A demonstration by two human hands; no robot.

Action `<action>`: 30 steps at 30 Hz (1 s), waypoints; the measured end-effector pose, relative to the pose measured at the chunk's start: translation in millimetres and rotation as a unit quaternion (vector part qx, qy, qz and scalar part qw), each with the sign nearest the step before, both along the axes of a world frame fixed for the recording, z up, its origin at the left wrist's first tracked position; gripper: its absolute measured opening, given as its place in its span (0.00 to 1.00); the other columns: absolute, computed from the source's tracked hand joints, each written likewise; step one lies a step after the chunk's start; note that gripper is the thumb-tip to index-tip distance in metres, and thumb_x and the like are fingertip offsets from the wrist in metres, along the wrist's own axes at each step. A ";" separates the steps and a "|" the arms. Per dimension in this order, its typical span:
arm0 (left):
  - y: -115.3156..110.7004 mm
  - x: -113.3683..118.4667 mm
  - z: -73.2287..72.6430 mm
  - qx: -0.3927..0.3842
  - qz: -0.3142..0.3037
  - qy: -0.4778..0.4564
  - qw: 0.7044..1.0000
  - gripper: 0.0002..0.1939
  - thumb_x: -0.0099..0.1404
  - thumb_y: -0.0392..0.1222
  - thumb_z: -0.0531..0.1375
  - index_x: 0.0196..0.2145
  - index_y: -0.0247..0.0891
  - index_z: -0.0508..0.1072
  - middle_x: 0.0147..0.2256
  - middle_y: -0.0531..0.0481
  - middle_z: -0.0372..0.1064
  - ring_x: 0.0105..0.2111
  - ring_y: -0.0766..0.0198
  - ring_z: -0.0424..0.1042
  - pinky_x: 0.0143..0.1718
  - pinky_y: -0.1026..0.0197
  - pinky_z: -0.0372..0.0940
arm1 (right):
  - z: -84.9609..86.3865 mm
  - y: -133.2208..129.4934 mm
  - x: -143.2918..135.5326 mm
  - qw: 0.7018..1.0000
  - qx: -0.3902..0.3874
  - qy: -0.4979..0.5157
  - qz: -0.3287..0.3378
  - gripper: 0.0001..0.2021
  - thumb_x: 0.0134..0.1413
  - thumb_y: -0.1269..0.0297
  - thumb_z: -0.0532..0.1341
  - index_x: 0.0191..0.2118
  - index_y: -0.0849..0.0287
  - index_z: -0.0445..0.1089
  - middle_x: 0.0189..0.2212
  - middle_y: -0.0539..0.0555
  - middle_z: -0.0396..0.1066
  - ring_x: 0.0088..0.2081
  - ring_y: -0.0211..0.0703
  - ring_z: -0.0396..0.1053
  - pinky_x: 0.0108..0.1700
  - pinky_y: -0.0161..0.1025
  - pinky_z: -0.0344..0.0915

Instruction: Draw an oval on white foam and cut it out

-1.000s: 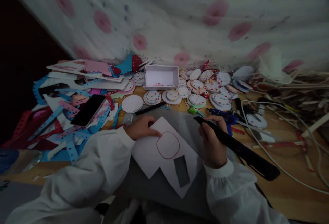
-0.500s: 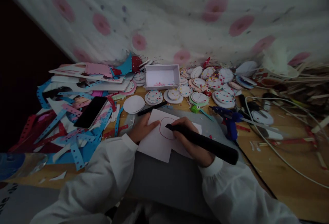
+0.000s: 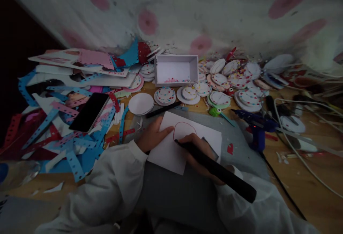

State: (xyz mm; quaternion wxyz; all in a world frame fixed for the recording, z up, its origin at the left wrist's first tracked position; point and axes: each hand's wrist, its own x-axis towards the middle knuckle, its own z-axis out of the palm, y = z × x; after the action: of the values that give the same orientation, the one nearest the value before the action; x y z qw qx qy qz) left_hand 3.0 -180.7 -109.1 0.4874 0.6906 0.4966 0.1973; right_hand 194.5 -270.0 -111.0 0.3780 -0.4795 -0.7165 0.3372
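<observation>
A white sheet of card (image 3: 168,157) lies on a grey mat (image 3: 158,191), with a thin red circle outlined on it. My left hand (image 3: 153,133) rests flat on the card's left edge, its thumb stretched toward the circle. In my right hand (image 3: 199,151), closed around it, is a thick black pen-shaped tool (image 3: 222,169). Its tip meets the left side of the red outline, and its long end slants back toward my right sleeve. My right hand hides the lower right of the circle. A greyish flat piece (image 3: 210,147) shows beside my right fingers.
A white box (image 3: 177,83) stands behind, among several beaded paper discs (image 3: 164,95). Left lie a phone (image 3: 89,112) and cut strips (image 3: 75,159). A black stick-like item (image 3: 163,109) lies behind the card. Right are a blue glue gun (image 3: 257,130) and a white cable (image 3: 289,142).
The tool's tip has moved from inside the circle to the left part of its outline. My right hand now covers the lower circle. The whole view has shifted slightly.
</observation>
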 end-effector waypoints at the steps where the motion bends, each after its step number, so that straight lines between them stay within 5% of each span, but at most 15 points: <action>1: 0.3 0.0 -0.1 -0.001 0.000 0.003 1.000 0.20 0.62 0.54 0.57 0.45 0.38 0.66 0.41 0.46 0.70 0.40 0.54 0.70 0.39 0.53 0.64 | -1.1 -0.5 0.1 1.000 0.007 -0.004 0.001 0.13 0.53 0.71 0.55 0.45 0.50 0.62 0.30 0.48 0.69 0.28 0.39 0.67 0.28 0.35 0.62; 20: 1.6 -1.0 -5.1 -0.018 -0.007 -0.012 1.000 0.21 0.63 0.55 0.57 0.47 0.39 0.66 0.44 0.45 0.70 0.42 0.52 0.70 0.41 0.53 0.65 | -6.5 0.6 5.0 1.000 -0.007 0.001 0.021 0.13 0.54 0.70 0.57 0.46 0.50 0.63 0.36 0.51 0.73 0.36 0.43 0.71 0.34 0.38 0.66; 30: 3.3 -0.5 3.6 -0.038 -0.017 -0.004 0.999 0.18 0.62 0.56 0.57 0.42 0.39 0.66 0.39 0.47 0.70 0.39 0.54 0.69 0.37 0.56 0.63 | 14.9 9.7 1.2 0.998 -0.049 0.034 0.028 0.08 0.56 0.70 0.56 0.42 0.54 0.67 0.31 0.51 0.72 0.30 0.40 0.69 0.31 0.36 0.63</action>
State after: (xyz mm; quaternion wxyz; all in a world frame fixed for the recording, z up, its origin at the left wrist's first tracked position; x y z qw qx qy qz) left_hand 2.5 -177.3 -105.5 0.5181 0.6794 0.4901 0.1728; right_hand 195.7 -260.3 -96.2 0.3689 -0.4658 -0.6987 0.3984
